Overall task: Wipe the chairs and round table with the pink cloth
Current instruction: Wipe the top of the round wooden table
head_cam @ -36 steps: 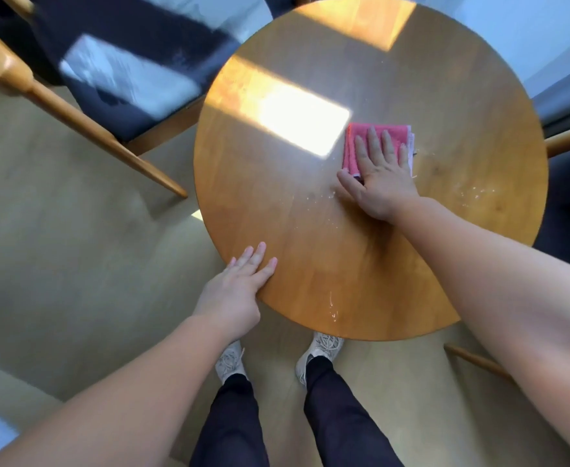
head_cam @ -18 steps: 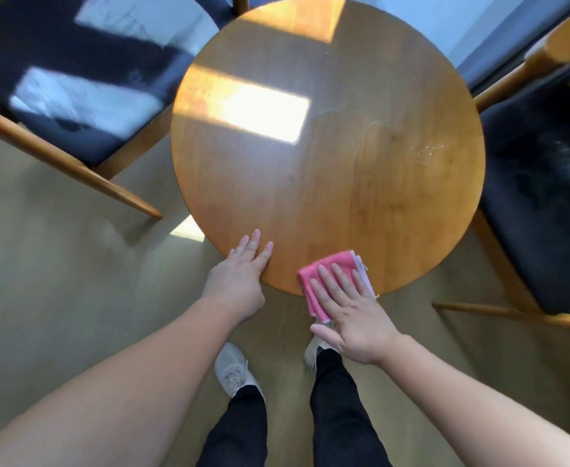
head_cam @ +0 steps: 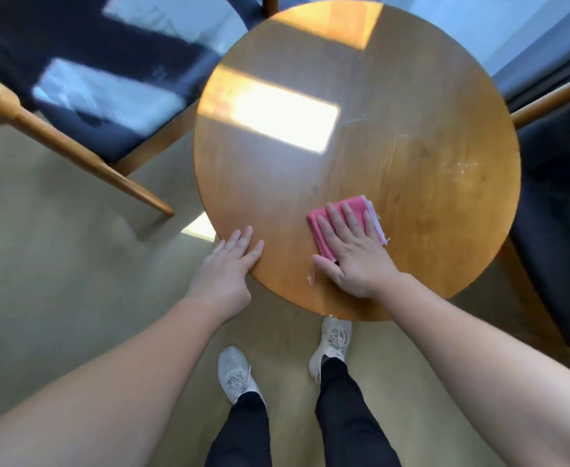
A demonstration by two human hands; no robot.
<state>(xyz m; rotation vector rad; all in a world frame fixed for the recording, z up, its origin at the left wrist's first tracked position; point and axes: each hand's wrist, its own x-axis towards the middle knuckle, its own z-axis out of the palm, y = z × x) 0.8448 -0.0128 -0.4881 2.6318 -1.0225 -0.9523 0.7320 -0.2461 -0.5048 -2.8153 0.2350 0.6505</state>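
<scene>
The round wooden table [head_cam: 394, 129] fills the upper middle of the head view, with a bright sun patch on its left half. A folded pink cloth [head_cam: 356, 205] lies on the near part of the top. My right hand [head_cam: 354, 251] presses flat on the cloth with straight, spread fingers. My left hand [head_cam: 226, 267] rests flat on the table's near left rim, fingers straight. A chair with a dark blue seat [head_cam: 85, 79] stands at the left, and another dark-seated chair [head_cam: 560, 203] at the right.
White specks and a wet smear [head_cam: 462, 168] mark the table's right side. A wooden chair leg [head_cam: 85, 160] slants across the floor at the left. My two feet in light shoes [head_cam: 236, 375] stand on the beige floor just under the table's near edge.
My right hand swept the cloth from the table's middle to the near edge, then back a little onto the top. My left hand stayed on the rim.
</scene>
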